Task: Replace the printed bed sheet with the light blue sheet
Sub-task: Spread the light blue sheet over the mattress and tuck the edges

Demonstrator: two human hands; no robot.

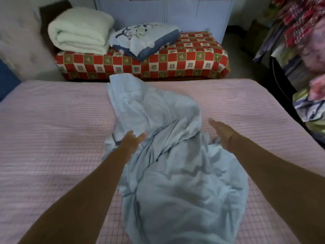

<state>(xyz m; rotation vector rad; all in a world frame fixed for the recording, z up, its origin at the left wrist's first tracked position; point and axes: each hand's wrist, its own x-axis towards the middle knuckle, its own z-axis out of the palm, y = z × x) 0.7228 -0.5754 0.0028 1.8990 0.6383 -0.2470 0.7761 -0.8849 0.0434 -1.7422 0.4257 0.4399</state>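
Note:
The light blue sheet (163,155) lies bunched in a long crumpled heap down the middle of the bed (52,138), whose pink checked quilted cover shows on both sides. My left hand (131,140) reaches over the heap's left edge with straight fingers and holds nothing. My right hand (222,132) hovers to the right of the heap, fingers straight and pointing away from me, apart from the cloth. The printed sheet (144,38), folded with a blue and white pattern, rests on a low bench behind the bed.
The bench has a red, white and olive checked cover (184,62). A folded white quilt (79,30) sits on its left end. A padded headboard (19,41) stands at far left. Piled clothes (302,41) crowd the right side. Pale cupboard doors (167,11) stand behind.

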